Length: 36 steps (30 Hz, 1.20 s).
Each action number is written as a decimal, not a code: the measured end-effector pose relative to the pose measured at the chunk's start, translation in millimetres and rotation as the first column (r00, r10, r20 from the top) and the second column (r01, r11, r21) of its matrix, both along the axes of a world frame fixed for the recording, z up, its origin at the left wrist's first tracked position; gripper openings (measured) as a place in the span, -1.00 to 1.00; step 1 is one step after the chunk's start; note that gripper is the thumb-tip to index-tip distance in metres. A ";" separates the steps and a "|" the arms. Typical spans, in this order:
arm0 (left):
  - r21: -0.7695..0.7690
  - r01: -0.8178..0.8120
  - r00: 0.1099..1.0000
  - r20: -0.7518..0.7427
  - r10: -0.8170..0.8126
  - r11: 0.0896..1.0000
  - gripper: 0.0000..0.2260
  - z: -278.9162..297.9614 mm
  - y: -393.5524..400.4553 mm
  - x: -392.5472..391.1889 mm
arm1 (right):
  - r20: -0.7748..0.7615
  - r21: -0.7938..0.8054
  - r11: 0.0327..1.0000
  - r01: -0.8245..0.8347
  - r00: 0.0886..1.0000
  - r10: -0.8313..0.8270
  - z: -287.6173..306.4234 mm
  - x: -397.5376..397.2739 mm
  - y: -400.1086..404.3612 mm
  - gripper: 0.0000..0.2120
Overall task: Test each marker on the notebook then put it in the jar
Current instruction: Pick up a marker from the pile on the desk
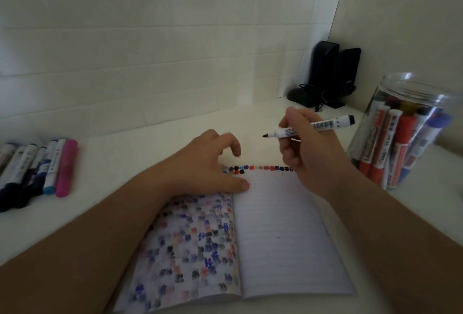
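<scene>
An open lined notebook point(280, 233) lies in front of me, its left page covered in coloured marks and a row of marks along the top of the right page. My right hand point(303, 156) grips a white marker point(323, 125) with an uncapped black tip, held above the notebook's top edge. My left hand point(213, 163) rests on the notebook's upper left corner, thumb flat on the page and fingers loosely curled. A clear jar point(411, 93) with several red and blue markers stands at the right.
Several capped markers point(37, 166), including a pink one point(65, 167), lie in a row on the white table at the left. Two black speakers point(333, 73) with a cable stand in the far corner against the white wall.
</scene>
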<state>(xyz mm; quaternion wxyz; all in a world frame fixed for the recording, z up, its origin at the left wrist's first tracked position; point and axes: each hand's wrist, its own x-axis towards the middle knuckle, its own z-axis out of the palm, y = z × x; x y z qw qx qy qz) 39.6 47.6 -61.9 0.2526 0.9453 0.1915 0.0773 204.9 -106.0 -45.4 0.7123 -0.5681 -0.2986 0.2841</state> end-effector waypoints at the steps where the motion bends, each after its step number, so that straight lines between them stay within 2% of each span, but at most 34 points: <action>1: 0.013 -0.001 0.999 -0.037 0.002 1.000 -0.57 -1.1 1.2 -0.2 | 0.028 -0.038 0.999 -0.024 0.999 0.025 -1.7 0.1 -0.4 -0.71; 4: 0.036 -0.026 0.993 -0.115 0.030 0.999 -0.58 -4.5 1.3 4.4 | 0.208 -0.158 0.986 -0.046 0.975 0.079 -11.4 -6.3 2.4 -0.78; 6: 0.034 -0.043 0.989 -0.139 0.047 0.998 -0.56 -4.0 0.1 7.5 | 0.431 -0.256 0.965 0.057 0.900 0.061 -16.2 -10.6 5.8 -0.83; 8: 0.038 -0.045 0.988 -0.146 0.050 0.998 -0.56 -3.1 0.3 8.8 | 0.550 -0.316 0.938 0.141 0.833 0.061 -19.7 -14.0 8.6 -0.86; 14: 0.046 -0.034 0.989 -0.145 0.041 0.998 -0.54 -5.7 2.7 8.2 | 0.565 -0.365 0.905 0.219 0.824 0.029 -23.3 -16.3 11.4 -0.77; 20: 0.052 -0.034 0.989 -0.142 0.041 0.998 -0.55 -6.7 3.7 9.4 | 0.496 -0.370 0.907 0.202 0.868 0.009 -24.2 -16.3 13.2 -0.83; 25: 0.058 -0.033 0.987 -0.156 0.042 0.998 -0.54 -7.1 3.9 9.6 | 0.503 -0.382 0.904 0.189 0.864 0.032 -24.3 -17.0 14.3 -0.83; 33: 0.055 -0.033 0.988 -0.152 0.041 0.998 -0.54 -6.9 3.0 9.3 | 0.621 -0.400 0.879 0.260 0.782 0.052 -24.6 -17.9 17.1 -0.76; 36: 0.055 -0.031 0.988 -0.150 0.039 0.998 -0.54 -6.6 3.3 9.0 | 0.609 -0.403 0.878 0.259 0.792 0.046 -26.0 -16.3 17.2 -0.76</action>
